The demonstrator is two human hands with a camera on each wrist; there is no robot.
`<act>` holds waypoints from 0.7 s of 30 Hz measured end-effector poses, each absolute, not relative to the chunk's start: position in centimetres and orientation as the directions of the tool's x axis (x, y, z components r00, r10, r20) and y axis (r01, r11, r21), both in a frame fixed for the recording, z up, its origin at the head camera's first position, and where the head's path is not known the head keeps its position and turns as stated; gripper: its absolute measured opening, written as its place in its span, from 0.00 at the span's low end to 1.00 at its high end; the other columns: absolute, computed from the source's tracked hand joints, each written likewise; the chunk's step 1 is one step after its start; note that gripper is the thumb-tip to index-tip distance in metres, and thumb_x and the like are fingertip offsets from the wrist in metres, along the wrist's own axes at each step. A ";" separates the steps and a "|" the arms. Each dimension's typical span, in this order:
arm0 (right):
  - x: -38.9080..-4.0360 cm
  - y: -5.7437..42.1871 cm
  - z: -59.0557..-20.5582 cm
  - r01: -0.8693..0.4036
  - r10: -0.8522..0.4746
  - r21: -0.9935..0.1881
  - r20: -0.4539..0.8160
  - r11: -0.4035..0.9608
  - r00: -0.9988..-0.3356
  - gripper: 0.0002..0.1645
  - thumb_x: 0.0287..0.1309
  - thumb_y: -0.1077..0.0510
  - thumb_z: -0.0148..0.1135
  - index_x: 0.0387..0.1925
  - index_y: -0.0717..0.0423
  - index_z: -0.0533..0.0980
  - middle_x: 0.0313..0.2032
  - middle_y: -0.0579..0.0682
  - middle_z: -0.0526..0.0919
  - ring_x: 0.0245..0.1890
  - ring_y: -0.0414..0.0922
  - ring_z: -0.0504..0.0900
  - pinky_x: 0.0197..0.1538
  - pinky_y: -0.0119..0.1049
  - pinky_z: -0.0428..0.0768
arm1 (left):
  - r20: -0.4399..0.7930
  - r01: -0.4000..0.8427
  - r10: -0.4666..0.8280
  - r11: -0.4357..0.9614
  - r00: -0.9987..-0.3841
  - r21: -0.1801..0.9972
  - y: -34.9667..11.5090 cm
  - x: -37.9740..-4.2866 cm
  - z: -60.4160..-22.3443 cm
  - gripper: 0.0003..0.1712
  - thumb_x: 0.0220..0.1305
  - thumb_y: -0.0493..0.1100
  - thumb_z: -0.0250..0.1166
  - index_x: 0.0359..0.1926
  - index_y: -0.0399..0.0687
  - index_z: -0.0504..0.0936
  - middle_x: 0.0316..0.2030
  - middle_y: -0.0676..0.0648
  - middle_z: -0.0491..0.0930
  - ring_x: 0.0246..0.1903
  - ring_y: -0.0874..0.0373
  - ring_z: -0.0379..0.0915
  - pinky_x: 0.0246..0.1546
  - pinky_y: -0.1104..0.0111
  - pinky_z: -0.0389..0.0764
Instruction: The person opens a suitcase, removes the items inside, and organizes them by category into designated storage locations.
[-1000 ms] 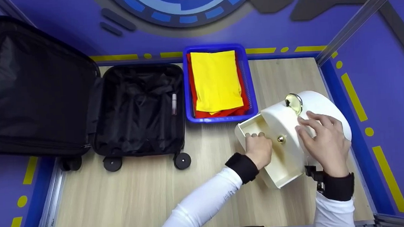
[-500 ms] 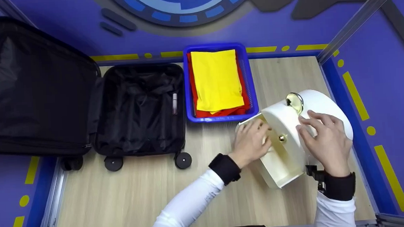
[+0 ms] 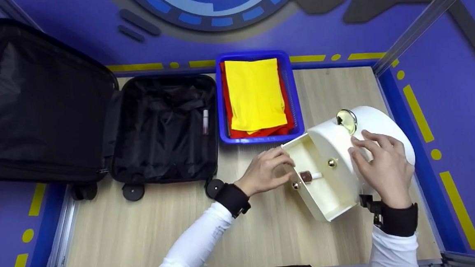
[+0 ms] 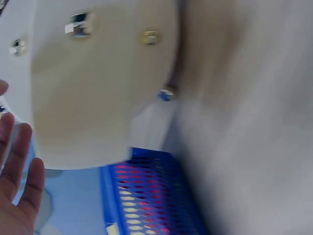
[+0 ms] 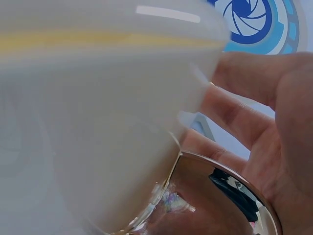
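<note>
A white cosmetic organizer (image 3: 379, 118) stands at the right with its lower drawer (image 3: 326, 204) pulled out. Inside the drawer, against its front panel, lies a dark red nail polish bottle (image 3: 306, 176) with a white cap. My left hand (image 3: 266, 171) is just left of that panel, above the gold drawer knob (image 3: 295, 185). Its fingers are loosely bent, with nothing between them; the left wrist view shows them spread beside the cream front (image 4: 83, 107). My right hand (image 3: 386, 167) is over the organizer's top, fingers relaxed and spread, close to the round gold handle (image 3: 346, 121).
An open black suitcase (image 3: 164, 154) lies at the left, with a lip gloss tube (image 3: 205, 122) in it. Between suitcase and organizer, a blue basket (image 3: 258, 140) holds folded yellow (image 3: 255, 95) and red cloth. Purple panels border the wooden tabletop (image 3: 145, 238).
My left hand has risen out of the drawer and moved left past its front panel. The nail polish bottle in the drawer is now uncovered. My right hand has stayed in place.
</note>
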State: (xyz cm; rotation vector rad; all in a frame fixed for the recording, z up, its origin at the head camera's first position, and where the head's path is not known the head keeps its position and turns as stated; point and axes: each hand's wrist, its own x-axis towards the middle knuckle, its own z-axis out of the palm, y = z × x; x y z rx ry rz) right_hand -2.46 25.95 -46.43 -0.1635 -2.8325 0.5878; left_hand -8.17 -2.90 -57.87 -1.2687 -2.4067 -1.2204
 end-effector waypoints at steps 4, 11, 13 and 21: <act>-2.4 26.1 -46.5 0.058 0.160 -0.405 0.223 0.912 -0.962 0.18 0.62 0.50 0.73 0.51 0.50 0.88 0.61 0.55 0.83 0.66 0.67 0.71 0.35 0.73 0.74 | 0.461 0.770 0.659 0.299 -0.594 0.564 -3.6 -7.3 -59.3 0.12 0.61 0.49 0.75 0.44 0.53 0.87 0.41 0.54 0.82 0.40 0.60 0.79 0.38 0.66 0.77; -2.3 26.0 -46.5 0.041 0.150 -0.409 0.237 0.912 -0.960 0.17 0.61 0.51 0.74 0.51 0.50 0.88 0.61 0.55 0.83 0.65 0.67 0.71 0.36 0.73 0.75 | 0.420 0.745 0.691 0.263 -0.589 0.612 -3.3 -6.2 -60.8 0.15 0.62 0.51 0.76 0.47 0.52 0.88 0.40 0.55 0.86 0.38 0.61 0.83 0.39 0.71 0.76; -2.3 26.0 -46.5 0.035 0.146 -0.410 0.244 0.911 -0.959 0.17 0.62 0.51 0.73 0.51 0.50 0.88 0.60 0.55 0.83 0.65 0.67 0.72 0.35 0.72 0.75 | 0.426 0.746 0.690 0.252 -0.585 0.616 -2.9 -6.1 -61.0 0.14 0.62 0.50 0.76 0.46 0.52 0.88 0.40 0.56 0.87 0.38 0.62 0.83 0.39 0.72 0.76; -2.3 26.0 -46.4 0.018 0.133 -0.410 0.255 0.912 -0.958 0.17 0.62 0.51 0.73 0.50 0.50 0.88 0.60 0.55 0.84 0.65 0.67 0.72 0.32 0.69 0.75 | 0.438 0.765 0.684 0.282 -0.584 0.579 -2.1 -5.8 -61.4 0.14 0.58 0.48 0.79 0.43 0.52 0.88 0.40 0.55 0.85 0.36 0.64 0.81 0.38 0.75 0.75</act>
